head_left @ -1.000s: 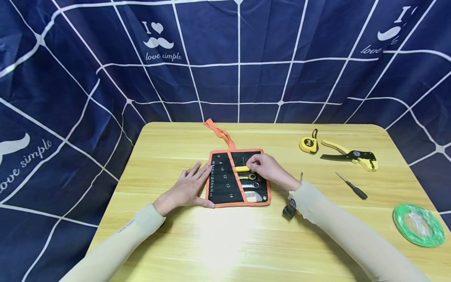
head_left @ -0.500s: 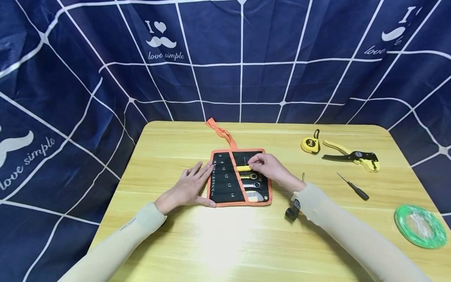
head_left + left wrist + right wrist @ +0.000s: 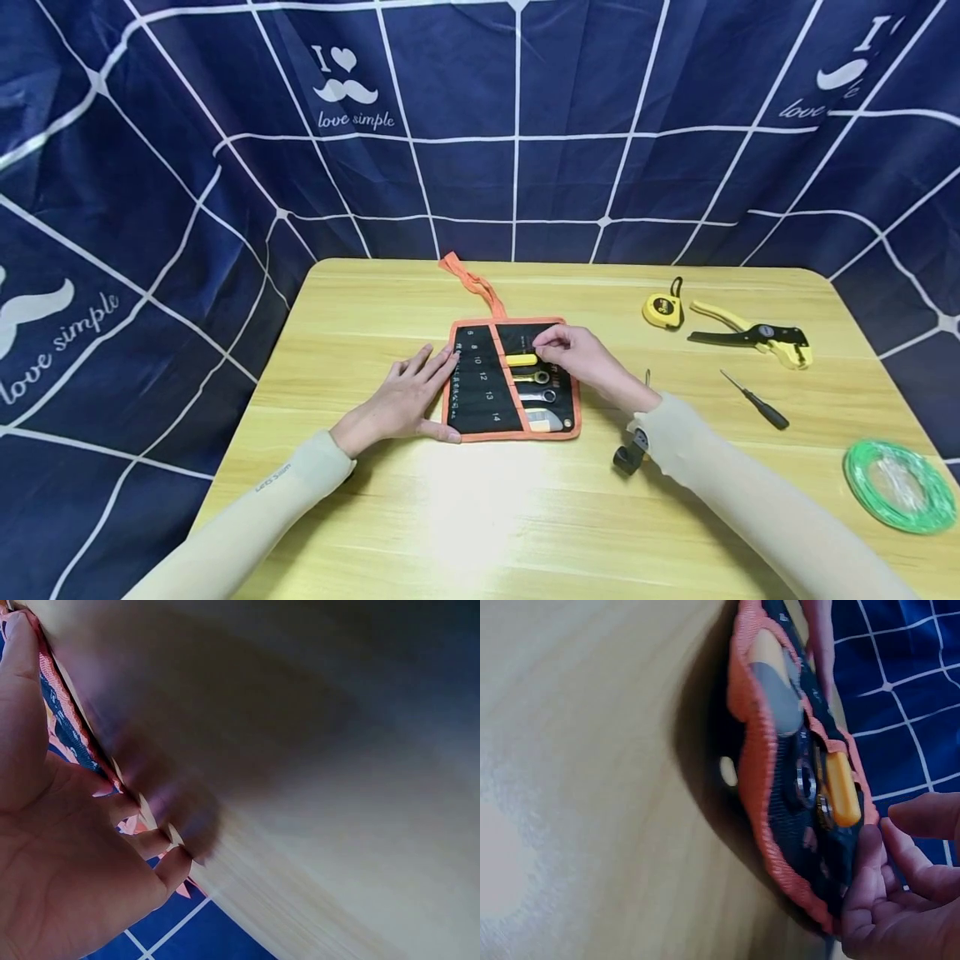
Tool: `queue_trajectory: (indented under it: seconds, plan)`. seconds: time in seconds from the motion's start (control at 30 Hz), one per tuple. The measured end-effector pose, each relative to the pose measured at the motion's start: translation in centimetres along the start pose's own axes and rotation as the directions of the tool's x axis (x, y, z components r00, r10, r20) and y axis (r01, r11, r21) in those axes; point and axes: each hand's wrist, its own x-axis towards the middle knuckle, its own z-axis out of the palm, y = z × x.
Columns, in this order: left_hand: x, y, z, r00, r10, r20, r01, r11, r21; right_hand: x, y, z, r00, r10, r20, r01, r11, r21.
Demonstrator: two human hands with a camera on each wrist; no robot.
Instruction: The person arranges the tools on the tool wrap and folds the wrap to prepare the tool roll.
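Head view: pouch point(image 3: 468, 383) meets outspread left hand point(image 3: 401, 400), lies partly under curled right hand point(image 3: 573, 354), grip unclear.

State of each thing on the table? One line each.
Tool pouch: unrolled, face up
Orange strap: untied, trailing loose
Yellow tool: pocketed, end exposed
Two wrenches: pocketed, ring ends exposed
Pale-and-grey tool: pocketed, end exposed
Tape measure: no tape visibly extended
Wire stripper: handles apart
Screwdriver: lying loose
Green wire: coiled
Thin shaft: mostly hidden, can't tell
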Motion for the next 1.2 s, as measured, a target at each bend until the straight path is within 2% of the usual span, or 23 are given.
queue_trajectory:
  seconds: [0.13, 0.5, 0.73, 1.2]
  plan:
    - [0.1, 0.1, 0.0, 1.000, -0.002, -0.007, 0.002, 1.000, -0.006, -0.6, -0.4, -0.9, 0.999, -0.020, -0.026, 0.021, 1.000, 0.013]
    - [-0.1, -0.1, 0.1, 1.000, -0.004, 0.007, 0.004, 1.000, -0.001, -2.4, -1.1, -3.4, 0.994, -0.002, -0.110, 0.015, 0.992, 0.124]
    - [-0.1, 0.0, 0.0, 1.000, -0.009, 0.020, 0.009, 1.000, 0.000, -3.7, -0.8, -4.0, 0.983, -0.037, -0.178, 0.062, 0.989, 0.135]
    - [0.1, -0.2, 0.2, 1.000, -0.003, 0.010, 0.003, 1.000, 0.000, -6.7, 0.6, -4.5, 0.966, -0.032, -0.255, 0.068, 0.989, 0.135]
